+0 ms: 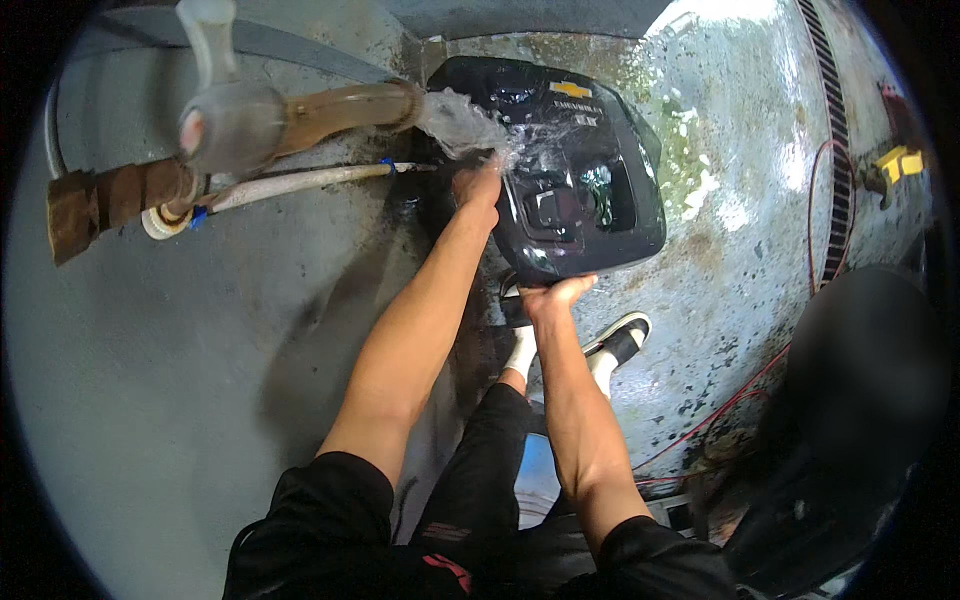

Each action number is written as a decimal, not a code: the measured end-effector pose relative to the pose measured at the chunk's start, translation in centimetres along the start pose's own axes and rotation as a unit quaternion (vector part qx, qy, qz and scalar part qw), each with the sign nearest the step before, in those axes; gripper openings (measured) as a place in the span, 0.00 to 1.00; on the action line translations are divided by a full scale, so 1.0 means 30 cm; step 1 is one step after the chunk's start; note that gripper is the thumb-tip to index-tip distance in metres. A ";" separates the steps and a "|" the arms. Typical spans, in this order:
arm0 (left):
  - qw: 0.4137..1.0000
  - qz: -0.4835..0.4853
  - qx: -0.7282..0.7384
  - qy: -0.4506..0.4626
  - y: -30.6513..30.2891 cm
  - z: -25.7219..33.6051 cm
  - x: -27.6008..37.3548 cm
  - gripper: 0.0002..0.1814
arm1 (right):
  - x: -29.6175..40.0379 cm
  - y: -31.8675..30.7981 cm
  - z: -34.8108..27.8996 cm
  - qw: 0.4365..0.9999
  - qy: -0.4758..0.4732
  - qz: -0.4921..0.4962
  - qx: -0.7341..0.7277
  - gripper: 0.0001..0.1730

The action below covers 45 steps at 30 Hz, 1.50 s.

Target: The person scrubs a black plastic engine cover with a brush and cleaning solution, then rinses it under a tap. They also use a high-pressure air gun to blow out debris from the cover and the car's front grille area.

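A black moulded plastic cover (577, 259) with a gold Chevrolet emblem is held tilted above the floor, wet and shiny, with deep recesses in its face. My left hand (478, 184) grips its left edge, the fingers partly hidden by splashing water. From below, my right hand (559, 292) supports the near edge with the thumb along it; the other fingers are hidden underneath. Running water (465, 124) pours from the spout of a tap (345, 109) at upper left and breaks over the cover beside my left hand.
A pale hose (300, 184) with blue ties runs below the tap along the grey wall (187, 360). Foam (701, 187) lies on the wet floor. At right are a drain grate (832, 112), a red hose (727, 405), a yellow-ended object (898, 163) and a dark-clothed person (817, 510).
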<state>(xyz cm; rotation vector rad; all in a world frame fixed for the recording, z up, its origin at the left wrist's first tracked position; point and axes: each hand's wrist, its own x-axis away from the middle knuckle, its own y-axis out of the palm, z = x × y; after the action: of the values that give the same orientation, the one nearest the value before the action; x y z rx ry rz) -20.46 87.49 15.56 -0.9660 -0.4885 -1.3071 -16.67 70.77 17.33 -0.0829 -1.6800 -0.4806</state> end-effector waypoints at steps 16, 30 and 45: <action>0.985 -0.152 0.074 -0.040 -0.064 0.041 0.040 0.47 | 0.120 0.367 0.056 0.711 -0.431 -0.172 0.529 0.16; 0.934 -0.222 0.270 -0.076 -0.096 0.000 0.020 0.06 | -0.043 0.694 0.078 0.610 -0.447 -0.130 0.641 0.23; 0.916 -0.370 0.155 0.006 0.107 -0.107 0.365 0.15 | 0.041 0.650 -0.169 0.109 -0.315 -0.020 0.943 0.57</action>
<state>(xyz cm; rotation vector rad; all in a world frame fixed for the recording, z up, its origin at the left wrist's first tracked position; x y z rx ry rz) -15.46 78.42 21.36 -0.5058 -1.0872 -1.8289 -5.86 86.39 24.12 1.8869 -1.6552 2.3036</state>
